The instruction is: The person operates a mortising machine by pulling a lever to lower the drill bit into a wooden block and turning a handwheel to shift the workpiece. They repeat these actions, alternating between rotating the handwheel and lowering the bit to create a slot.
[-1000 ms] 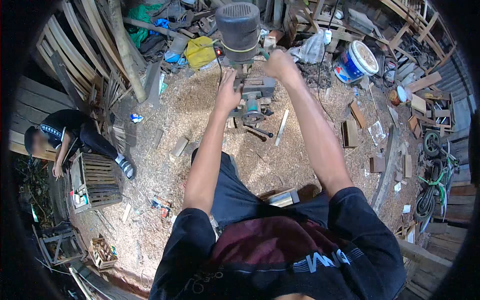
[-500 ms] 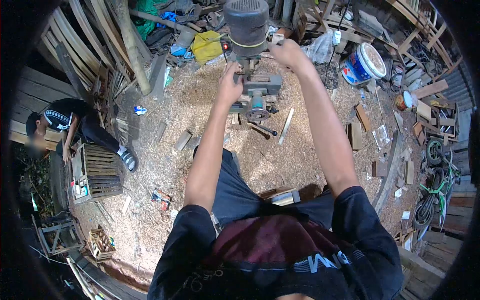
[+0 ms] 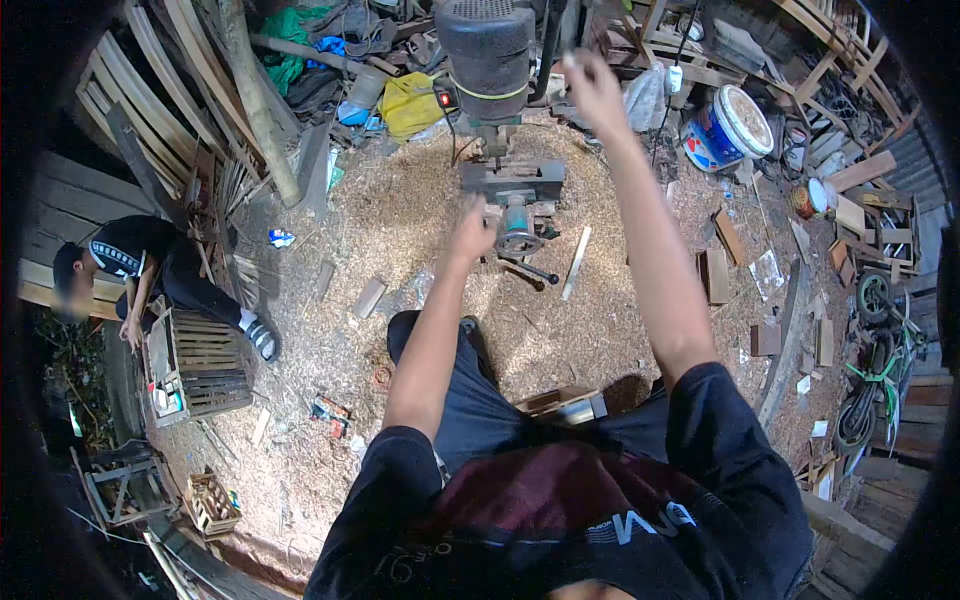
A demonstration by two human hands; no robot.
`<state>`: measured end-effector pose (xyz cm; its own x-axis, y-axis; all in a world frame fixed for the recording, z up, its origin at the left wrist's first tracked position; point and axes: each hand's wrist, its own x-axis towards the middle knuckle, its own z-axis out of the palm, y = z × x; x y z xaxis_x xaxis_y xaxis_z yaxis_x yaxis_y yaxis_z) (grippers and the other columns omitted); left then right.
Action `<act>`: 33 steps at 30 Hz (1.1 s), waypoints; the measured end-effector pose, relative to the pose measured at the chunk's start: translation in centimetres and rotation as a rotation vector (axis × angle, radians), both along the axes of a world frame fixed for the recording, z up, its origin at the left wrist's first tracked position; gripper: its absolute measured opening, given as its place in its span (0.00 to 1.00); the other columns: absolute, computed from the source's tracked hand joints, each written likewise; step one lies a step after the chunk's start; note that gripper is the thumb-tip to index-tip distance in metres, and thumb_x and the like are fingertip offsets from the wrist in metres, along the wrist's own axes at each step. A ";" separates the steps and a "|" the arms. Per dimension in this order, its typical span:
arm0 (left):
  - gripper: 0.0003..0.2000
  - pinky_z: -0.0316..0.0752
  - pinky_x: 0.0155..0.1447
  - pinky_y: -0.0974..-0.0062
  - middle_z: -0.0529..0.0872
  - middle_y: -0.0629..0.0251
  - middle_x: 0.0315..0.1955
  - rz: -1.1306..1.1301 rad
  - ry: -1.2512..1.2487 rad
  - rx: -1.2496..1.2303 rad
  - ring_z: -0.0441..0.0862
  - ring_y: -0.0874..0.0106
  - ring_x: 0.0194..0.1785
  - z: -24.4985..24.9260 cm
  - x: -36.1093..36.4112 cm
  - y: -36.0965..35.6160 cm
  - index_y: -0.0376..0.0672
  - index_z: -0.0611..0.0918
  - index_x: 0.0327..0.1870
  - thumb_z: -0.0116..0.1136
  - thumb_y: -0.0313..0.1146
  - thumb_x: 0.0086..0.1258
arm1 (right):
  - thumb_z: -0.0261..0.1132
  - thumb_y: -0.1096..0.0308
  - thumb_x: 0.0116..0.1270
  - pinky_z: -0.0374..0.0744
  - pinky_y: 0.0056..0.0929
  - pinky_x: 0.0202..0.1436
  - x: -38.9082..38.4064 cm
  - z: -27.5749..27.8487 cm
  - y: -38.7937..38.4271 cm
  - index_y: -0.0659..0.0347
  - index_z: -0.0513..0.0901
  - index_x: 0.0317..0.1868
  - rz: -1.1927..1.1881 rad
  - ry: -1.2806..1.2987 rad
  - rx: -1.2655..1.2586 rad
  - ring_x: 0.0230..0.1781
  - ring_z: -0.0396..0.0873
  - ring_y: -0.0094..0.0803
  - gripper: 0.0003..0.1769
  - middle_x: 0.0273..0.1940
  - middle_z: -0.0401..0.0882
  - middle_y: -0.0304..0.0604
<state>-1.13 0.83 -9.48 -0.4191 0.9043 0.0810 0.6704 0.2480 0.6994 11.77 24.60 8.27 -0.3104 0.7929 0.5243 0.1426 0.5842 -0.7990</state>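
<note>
A drill press stands in front of me on the sawdust floor, with a dark motor housing (image 3: 487, 50), a grey work table (image 3: 512, 180) and a teal collar (image 3: 517, 218) below it. My left hand (image 3: 470, 232) is low, fingers curled, right beside the teal collar and the round wheel (image 3: 517, 240); whether it grips anything is unclear. My right hand (image 3: 595, 85) is raised and blurred beside the motor housing, to its right, with something pale at the fingertips. A dark upright bar (image 3: 548, 40) runs between that hand and the motor.
Another person (image 3: 130, 265) crouches at the left by a wooden crate (image 3: 195, 360). A blue and white bucket (image 3: 725, 125), a yellow bag (image 3: 408, 100), stacked slats (image 3: 150, 110), scattered wood blocks (image 3: 715, 275) and a green bicycle (image 3: 870, 370) ring the floor.
My left hand dropped from the press table down to the teal collar. My right hand rose from the table's right side up beside the motor housing.
</note>
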 end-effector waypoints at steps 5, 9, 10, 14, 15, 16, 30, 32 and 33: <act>0.41 0.53 0.79 0.62 0.50 0.41 0.76 -0.226 0.042 -0.200 0.49 0.51 0.79 -7.3 2.7 -0.9 0.31 0.48 0.76 0.58 0.32 0.67 | 0.60 0.57 0.69 0.75 0.50 0.56 5.9 -22.0 -8.8 0.74 0.76 0.54 -0.186 -0.365 -0.051 0.51 0.78 0.62 0.25 0.46 0.79 0.68; 0.47 0.50 0.80 0.64 0.41 0.47 0.78 -0.327 0.058 -0.337 0.41 0.53 0.81 -9.9 3.0 -1.7 0.35 0.41 0.78 0.59 0.31 0.63 | 0.62 0.62 0.64 0.60 0.45 0.76 11.5 -38.1 -15.8 0.74 0.54 0.73 0.135 -0.846 -0.353 0.74 0.55 0.64 0.43 0.72 0.55 0.71; 0.49 0.49 0.81 0.64 0.40 0.47 0.79 -0.304 -0.020 -0.381 0.40 0.53 0.81 -9.3 3.1 -1.4 0.35 0.39 0.78 0.60 0.29 0.61 | 0.63 0.62 0.62 0.59 0.46 0.77 12.4 -40.0 -17.3 0.74 0.50 0.74 0.189 -0.790 -0.381 0.75 0.52 0.64 0.47 0.74 0.49 0.70; 0.54 0.51 0.79 0.52 0.37 0.50 0.79 -0.327 0.028 -0.285 0.40 0.51 0.81 -11.8 2.6 -1.4 0.41 0.34 0.78 0.64 0.33 0.60 | 0.63 0.63 0.64 0.69 0.46 0.67 11.5 -43.5 -18.0 0.70 0.63 0.69 0.070 -0.816 -0.615 0.66 0.67 0.62 0.36 0.63 0.66 0.71; 0.53 0.49 0.79 0.51 0.37 0.51 0.79 -0.316 0.007 -0.286 0.39 0.52 0.81 -12.0 2.3 -1.1 0.42 0.35 0.78 0.63 0.32 0.61 | 0.63 0.63 0.65 0.72 0.47 0.62 10.5 -42.7 -16.7 0.70 0.69 0.64 0.002 -0.775 -0.744 0.61 0.72 0.61 0.30 0.58 0.72 0.70; 0.52 0.47 0.79 0.51 0.37 0.51 0.79 -0.306 -0.021 -0.295 0.38 0.53 0.82 -11.9 2.6 -1.3 0.42 0.36 0.79 0.62 0.31 0.61 | 0.63 0.62 0.66 0.76 0.47 0.58 10.0 -42.8 -16.1 0.69 0.75 0.60 -0.064 -0.737 -0.879 0.56 0.78 0.59 0.26 0.52 0.78 0.69; 0.52 0.43 0.80 0.53 0.36 0.52 0.79 -0.296 -0.137 -0.243 0.36 0.50 0.81 -12.0 3.5 -1.3 0.43 0.35 0.79 0.62 0.30 0.61 | 0.68 0.56 0.63 0.81 0.47 0.40 10.5 -51.8 -15.5 0.63 0.88 0.38 -0.306 -0.740 -0.592 0.34 0.85 0.53 0.17 0.31 0.85 0.58; 0.52 0.43 0.81 0.56 0.36 0.51 0.79 -0.282 -0.133 -0.259 0.36 0.49 0.81 -11.8 3.4 -1.3 0.43 0.35 0.79 0.63 0.30 0.61 | 0.68 0.57 0.62 0.81 0.47 0.39 11.0 -52.8 -16.1 0.63 0.88 0.37 -0.295 -0.640 -0.656 0.34 0.85 0.53 0.16 0.31 0.85 0.57; 0.52 0.43 0.81 0.57 0.36 0.51 0.79 -0.282 -0.158 -0.267 0.36 0.49 0.81 -11.2 3.3 -1.2 0.42 0.35 0.79 0.62 0.30 0.61 | 0.68 0.58 0.62 0.81 0.46 0.39 10.6 -53.2 -15.9 0.63 0.88 0.37 -0.288 -0.588 -0.687 0.33 0.85 0.53 0.15 0.31 0.85 0.57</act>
